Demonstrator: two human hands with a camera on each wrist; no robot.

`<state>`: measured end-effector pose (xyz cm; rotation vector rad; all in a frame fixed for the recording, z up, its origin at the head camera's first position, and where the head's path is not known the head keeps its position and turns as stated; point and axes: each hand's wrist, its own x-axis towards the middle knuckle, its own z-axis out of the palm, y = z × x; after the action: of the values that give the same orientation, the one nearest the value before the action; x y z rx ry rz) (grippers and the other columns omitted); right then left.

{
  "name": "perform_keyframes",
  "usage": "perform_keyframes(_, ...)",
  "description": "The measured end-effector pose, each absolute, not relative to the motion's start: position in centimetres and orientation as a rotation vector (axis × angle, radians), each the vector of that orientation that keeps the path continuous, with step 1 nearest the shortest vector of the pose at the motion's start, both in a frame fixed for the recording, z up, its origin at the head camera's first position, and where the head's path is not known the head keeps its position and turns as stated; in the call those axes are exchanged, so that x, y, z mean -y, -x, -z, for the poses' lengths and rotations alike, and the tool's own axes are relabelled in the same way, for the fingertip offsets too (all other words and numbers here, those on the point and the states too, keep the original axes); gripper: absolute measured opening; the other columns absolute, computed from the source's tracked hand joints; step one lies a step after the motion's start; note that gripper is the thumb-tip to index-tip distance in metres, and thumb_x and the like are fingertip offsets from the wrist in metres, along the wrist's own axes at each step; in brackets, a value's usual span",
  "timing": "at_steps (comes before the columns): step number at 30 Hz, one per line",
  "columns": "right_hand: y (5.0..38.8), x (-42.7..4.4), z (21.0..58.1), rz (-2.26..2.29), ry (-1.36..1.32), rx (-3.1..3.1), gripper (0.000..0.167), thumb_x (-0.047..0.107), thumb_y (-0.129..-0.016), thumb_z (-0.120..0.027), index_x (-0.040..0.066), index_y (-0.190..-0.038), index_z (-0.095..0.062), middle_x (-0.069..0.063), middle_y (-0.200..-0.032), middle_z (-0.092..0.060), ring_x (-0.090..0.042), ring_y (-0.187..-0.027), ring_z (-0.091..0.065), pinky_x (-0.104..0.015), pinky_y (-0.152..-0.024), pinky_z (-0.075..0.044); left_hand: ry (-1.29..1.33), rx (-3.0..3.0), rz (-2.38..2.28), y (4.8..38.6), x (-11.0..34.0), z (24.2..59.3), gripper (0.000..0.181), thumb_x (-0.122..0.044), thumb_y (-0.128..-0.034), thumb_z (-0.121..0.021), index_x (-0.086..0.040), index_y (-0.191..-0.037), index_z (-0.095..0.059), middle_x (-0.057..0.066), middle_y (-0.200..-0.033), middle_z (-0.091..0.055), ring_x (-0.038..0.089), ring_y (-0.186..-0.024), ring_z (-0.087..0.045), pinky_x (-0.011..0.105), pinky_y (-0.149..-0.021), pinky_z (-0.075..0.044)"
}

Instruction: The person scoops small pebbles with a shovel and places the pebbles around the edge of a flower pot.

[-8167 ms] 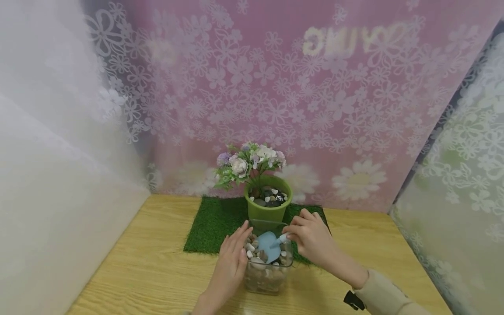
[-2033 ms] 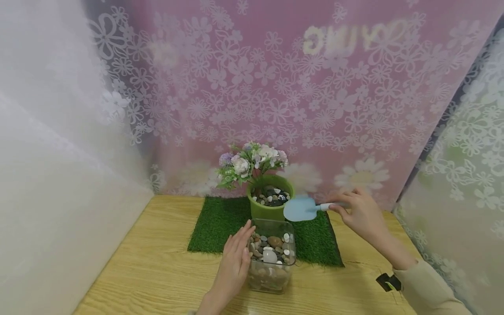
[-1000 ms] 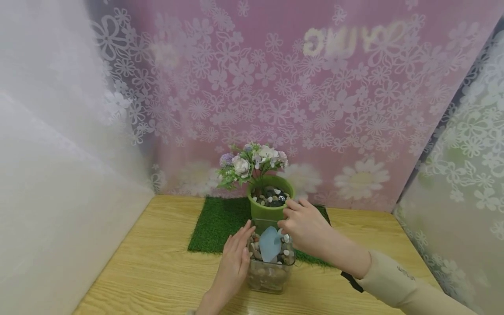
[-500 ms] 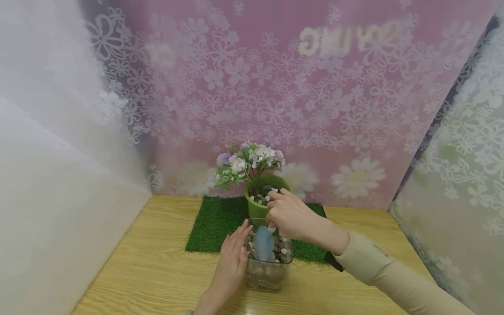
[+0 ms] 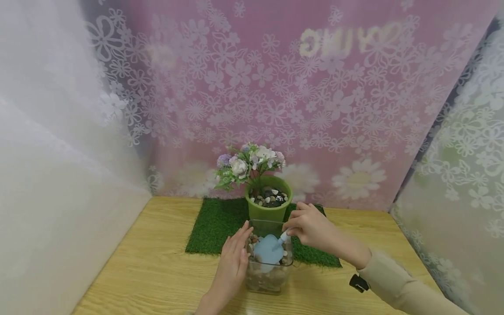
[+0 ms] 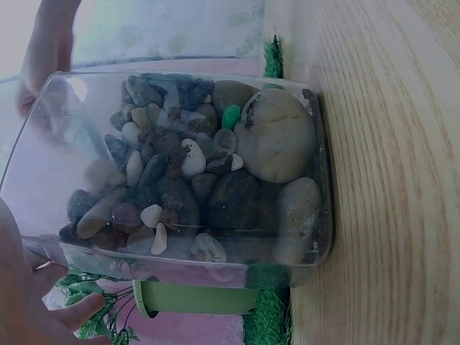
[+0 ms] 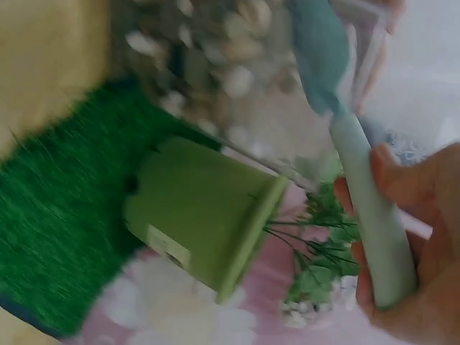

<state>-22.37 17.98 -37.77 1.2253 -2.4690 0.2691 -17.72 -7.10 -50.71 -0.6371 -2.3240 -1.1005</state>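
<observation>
1. Shovel [image 5: 269, 249]: blade at the mouth of the clear box [image 5: 265, 285], over the stones [image 6: 273, 136]. Can't tell from here if it touches them; right wrist view is blurred. No stones seen on the blade.
2. Step in hand, my read: working the shovel at the stones for a scoop.
3. Next move, my guess: edge in under the small stones, then blade held level on the lift. Big ones look awkward for that blade.
4. Right hand [image 5: 311, 227]: fingers gripping the handle [image 7: 374, 215], thumb on one side. Blade projects out of the grip, down and leftward into the box area.
5. Left hand [image 5: 231, 260]: fingers straight, laid along the box's left side. Looks like steadying. Box wall between them and the blade.
6. Box stands on the bench [image 5: 138, 258], in front of the green pot [image 5: 267, 213]. Pot sits on the grass mat [image 5: 216, 227], flowers [image 5: 252, 162] upright in it.
</observation>
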Motion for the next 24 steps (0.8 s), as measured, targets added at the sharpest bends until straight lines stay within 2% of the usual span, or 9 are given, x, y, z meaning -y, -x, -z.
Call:
perform_keyframes(4,21.1,-18.4,38.8,-0.325,-1.075,2.545,0.008,0.016,-0.084,-0.080,0.019,-0.091,-0.082,0.009,-0.081,-0.069,-0.008,-0.072,-0.027,-0.030,-0.069,-0.025,0.637,2.321,1.093,17.7,7.1,50.7,0.058,0.000,-0.1014,-0.049,-0.017,-0.156,-0.040,0.001,-0.164,-0.034,0.029,-0.144,-0.040,0.073,-0.106,-0.032)
perform_keyframes(8,20.6,-18.3,39.1,-0.325,-1.073,2.440,0.008,0.014,-0.081,-0.083,0.018,-0.088,-0.082,0.009,-0.079,-0.069,-0.009,-0.070,-0.027,-0.029,-0.067,-0.021,0.635,2.330,1.100,17.7,7.1,50.8,0.057,0.000,-0.1017,-0.049,-0.017,-0.156,-0.040,-0.001,-0.164,-0.032,0.028,-0.145,-0.040,0.073,-0.107,-0.031)
perform_keyframes(14,21.2,-18.2,39.7,-0.272,-1.220,2.206,0.012,0.011,-0.078,-0.084,0.015,-0.089,-0.081,0.005,-0.085,-0.068,-0.013,-0.077,-0.040,-0.030,-0.070,-0.025,0.648,2.320,1.096,17.9,7.1,50.8,0.057,0.001,-0.1014,-0.048,-0.016,-0.156,-0.041,0.001,-0.164,-0.034,0.031,-0.143,-0.042,0.074,-0.105,-0.032)
perform_keyframes(20,21.1,-18.5,40.3,-0.463,-1.052,2.422,0.013,0.011,-0.080,-0.083,0.019,-0.090,-0.082,0.011,-0.082,-0.070,-0.006,-0.072,-0.026,-0.025,-0.065,-0.026,0.654,2.302,1.107,17.8,7.1,50.7,0.054,-0.003,-0.1024,-0.048,-0.015,-0.155,-0.042,0.004,-0.163,-0.036,0.033,-0.142,-0.043,0.076,-0.103,-0.032)
perform_keyframes(24,21.0,-18.3,40.2,-0.495,-0.967,2.512,0.013,0.015,-0.084,-0.081,0.021,-0.095,-0.083,0.011,-0.085,-0.071,-0.006,-0.072,-0.027,-0.023,-0.063,-0.028,0.647,2.304,1.084,17.8,7.1,50.7,0.054,-0.003,-0.1026,-0.048,-0.016,-0.155,-0.042,0.004,-0.163,-0.036,0.031,-0.142,-0.043,0.075,-0.104,-0.032)
